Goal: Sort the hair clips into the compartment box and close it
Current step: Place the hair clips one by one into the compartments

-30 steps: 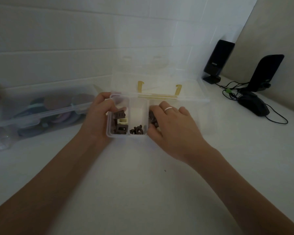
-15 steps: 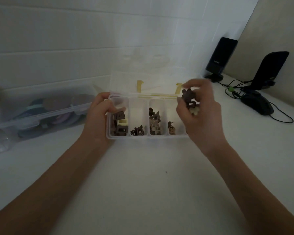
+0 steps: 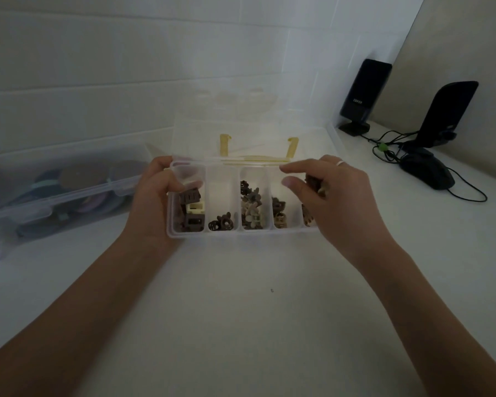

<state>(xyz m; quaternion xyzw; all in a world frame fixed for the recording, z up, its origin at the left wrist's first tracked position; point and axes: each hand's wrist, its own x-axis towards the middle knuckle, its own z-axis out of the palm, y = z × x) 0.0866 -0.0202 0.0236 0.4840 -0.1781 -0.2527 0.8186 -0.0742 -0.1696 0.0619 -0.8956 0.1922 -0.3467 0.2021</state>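
A clear compartment box lies on the white table with its lid standing open behind it. Small brown and cream hair clips lie in several compartments. My left hand grips the box's left end, thumb over the rim. Over the box's right end hovers my right hand, a few brown hair clips bunched in its palm, thumb and forefinger extended toward the box's back rim. The rightmost compartment is mostly hidden by that hand.
A larger clear storage box with round coloured items lies at the left against the wall. Two black speakers, a black mouse and cables sit at the back right. The wall runs close behind the lid.
My right hand lifted a bunch of clips out of the box, rose to the right, and has now come back down over the box's right end. The left hand has stayed on the box.
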